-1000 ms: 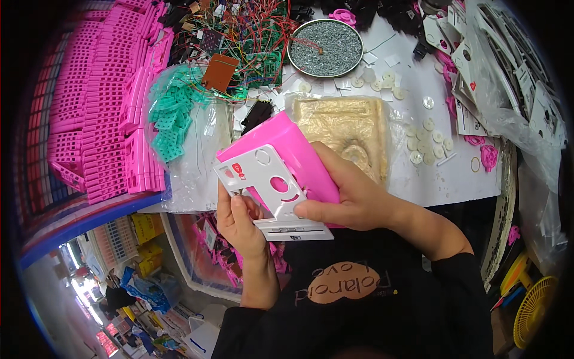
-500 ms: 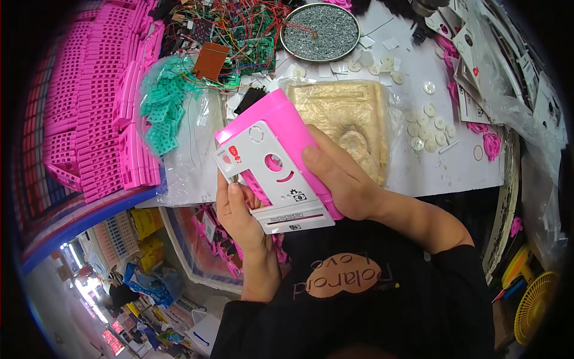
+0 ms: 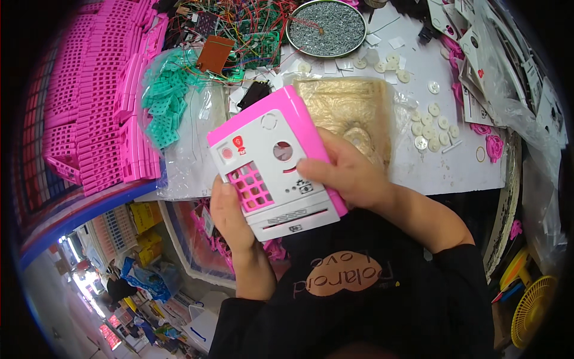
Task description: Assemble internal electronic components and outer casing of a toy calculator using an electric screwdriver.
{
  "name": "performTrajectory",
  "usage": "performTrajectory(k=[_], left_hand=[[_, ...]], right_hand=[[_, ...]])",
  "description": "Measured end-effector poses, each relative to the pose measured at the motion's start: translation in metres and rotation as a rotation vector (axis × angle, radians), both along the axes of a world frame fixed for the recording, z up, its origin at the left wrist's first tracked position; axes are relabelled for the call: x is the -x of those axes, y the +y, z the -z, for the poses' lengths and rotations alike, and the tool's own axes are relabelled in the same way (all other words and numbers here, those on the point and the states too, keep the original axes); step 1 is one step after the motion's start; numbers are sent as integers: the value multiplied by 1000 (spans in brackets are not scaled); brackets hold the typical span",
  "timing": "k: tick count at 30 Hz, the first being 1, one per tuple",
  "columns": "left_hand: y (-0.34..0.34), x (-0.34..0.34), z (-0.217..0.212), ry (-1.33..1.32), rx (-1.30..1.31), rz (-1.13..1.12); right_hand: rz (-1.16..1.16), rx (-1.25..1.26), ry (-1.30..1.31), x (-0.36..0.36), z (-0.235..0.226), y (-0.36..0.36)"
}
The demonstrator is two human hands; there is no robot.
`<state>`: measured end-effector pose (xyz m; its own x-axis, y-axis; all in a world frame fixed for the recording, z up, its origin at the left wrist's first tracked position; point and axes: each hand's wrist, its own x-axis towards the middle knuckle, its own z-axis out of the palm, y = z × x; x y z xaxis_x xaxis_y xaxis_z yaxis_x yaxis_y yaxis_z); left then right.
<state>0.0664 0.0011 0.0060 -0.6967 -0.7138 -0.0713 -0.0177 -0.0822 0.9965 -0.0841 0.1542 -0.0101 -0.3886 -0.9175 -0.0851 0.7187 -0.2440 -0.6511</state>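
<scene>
Between my two hands is a pink plastic casing (image 3: pixel 292 99) with a white front panel (image 3: pixel 256 142), tilted toward me. The panel has a round hole, a slot near its lower edge and a square window filled by a pink keypad grid (image 3: pixel 251 185). My left hand (image 3: pixel 229 218) is closed on the casing's left edge, thumb at the front and the other fingers hidden behind. On the right side, my right hand (image 3: pixel 347 170) grips the casing with its thumb lying on the white panel. Beneath it on the table rests a wrapped, gold-coloured block (image 3: pixel 335 94).
Pink grid parts (image 3: pixel 98 90) are stacked high at the left, beside a bag of teal pieces (image 3: pixel 167 99). Wired circuit boards (image 3: pixel 251 48) and a round tray of screws (image 3: pixel 327 27) stand at the back. White discs (image 3: pixel 427 128) and panels (image 3: pixel 472 90) lie at the right.
The casing has turned so its white panel faces up more squarely, and the keypad grid now fills the window. My left fingers have moved from the window to the casing's edge.
</scene>
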Motion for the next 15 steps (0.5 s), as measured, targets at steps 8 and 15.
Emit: performTrajectory(k=[8, 15], left_hand=[[3, 17, 8, 78, 210, -34], [-14, 21, 13, 140, 119, 57]], right_hand=[[-231, -191, 44, 14, -9, 43], [-114, -125, 111, 8, -12, 46]])
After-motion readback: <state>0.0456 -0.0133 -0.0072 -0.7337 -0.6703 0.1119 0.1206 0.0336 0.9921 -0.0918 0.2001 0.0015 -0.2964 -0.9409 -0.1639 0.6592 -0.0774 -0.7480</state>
